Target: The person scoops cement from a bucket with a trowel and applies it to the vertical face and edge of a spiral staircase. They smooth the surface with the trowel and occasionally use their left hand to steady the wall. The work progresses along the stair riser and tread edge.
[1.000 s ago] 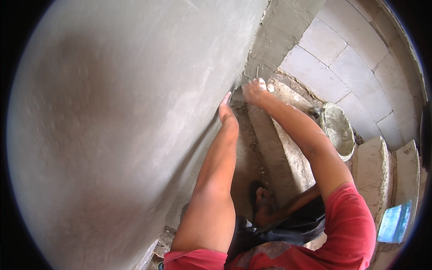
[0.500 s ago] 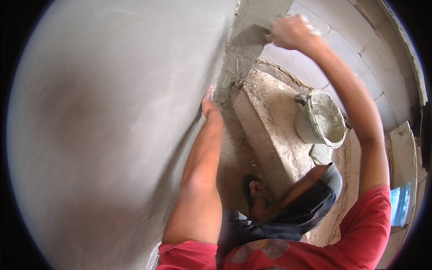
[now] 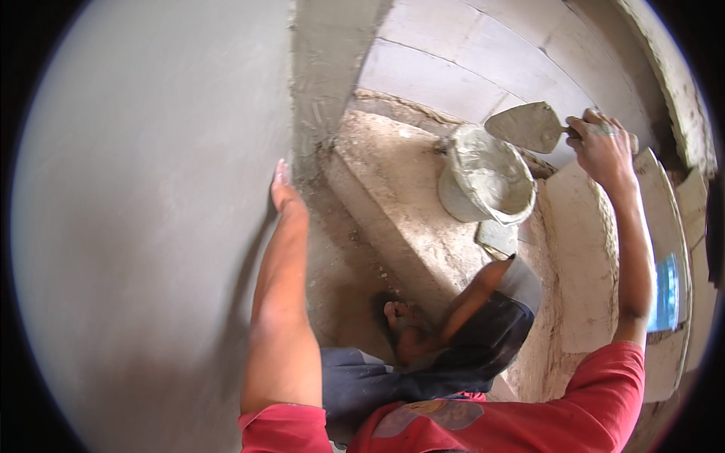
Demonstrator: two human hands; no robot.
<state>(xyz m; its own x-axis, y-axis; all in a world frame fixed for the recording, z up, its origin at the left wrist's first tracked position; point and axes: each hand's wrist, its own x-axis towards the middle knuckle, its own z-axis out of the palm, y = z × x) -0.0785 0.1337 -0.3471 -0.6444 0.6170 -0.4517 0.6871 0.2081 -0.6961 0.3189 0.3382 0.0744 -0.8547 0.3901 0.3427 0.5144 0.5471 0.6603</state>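
My right hand [image 3: 606, 151] is closed round the handle of a pointing trowel [image 3: 527, 127], raised at the upper right. Grey mortar coats its broad blade, which is over the back right rim of a bucket [image 3: 459, 198]. Wet grey mortar [image 3: 495, 177] lies inside that bucket and smears its rim. Against the smooth grey plastered wall [image 3: 166, 136] on the left rests my left hand [image 3: 284, 189], empty, its fingers stretched out near the corner. A band of fresh, rough plaster [image 3: 321, 68] runs along the wall's edge beside it.
The bucket stands on a rough concrete ledge [image 3: 393, 151], with a mortar-covered flat piece [image 3: 497, 238] next to it. Pale block walls [image 3: 461, 45] rise behind and at the right. My bent leg and foot [image 3: 404, 313] are below the ledge. A blue translucent thing [image 3: 664, 294] shows at far right.
My right hand has swung right and down from the plaster band to beside the bucket, bringing the trowel along. The whole view has shifted; my left hand stays at the wall.
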